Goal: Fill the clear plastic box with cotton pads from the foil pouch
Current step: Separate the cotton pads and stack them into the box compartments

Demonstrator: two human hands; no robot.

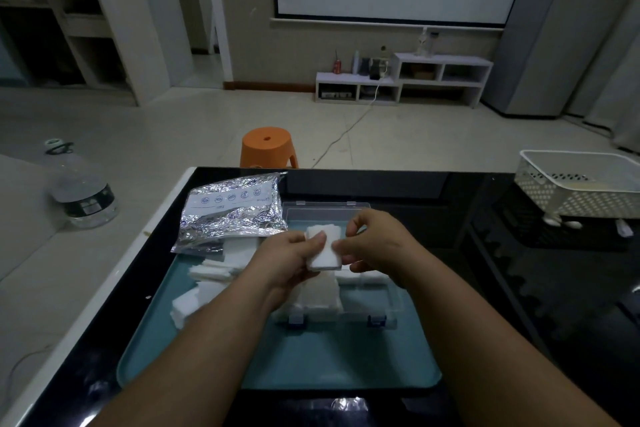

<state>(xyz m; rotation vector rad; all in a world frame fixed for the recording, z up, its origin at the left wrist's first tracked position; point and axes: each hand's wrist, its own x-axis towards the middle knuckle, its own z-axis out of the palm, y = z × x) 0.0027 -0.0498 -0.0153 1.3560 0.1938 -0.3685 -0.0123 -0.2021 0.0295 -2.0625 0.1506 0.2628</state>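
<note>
A stack of white cotton pads [325, 250] is held above the clear plastic box [391, 298], whose open lid [325, 210] lies flat behind it. My left hand [294, 260] grips the stack from the left, thumb on top. My right hand [375, 246] pinches its right edge. More pads [318, 295] lie inside the box. The crinkled foil pouch [232, 210] lies to the left, with loose pads [221, 267] spilled in front of it on the teal tray [332, 364].
The tray sits on a glossy black table [519, 288]. A white perforated basket [578, 184] stands at the far right. Beyond the table's far edge is an orange stool [268, 146]; a plastic bottle [85, 194] stands on the floor at left.
</note>
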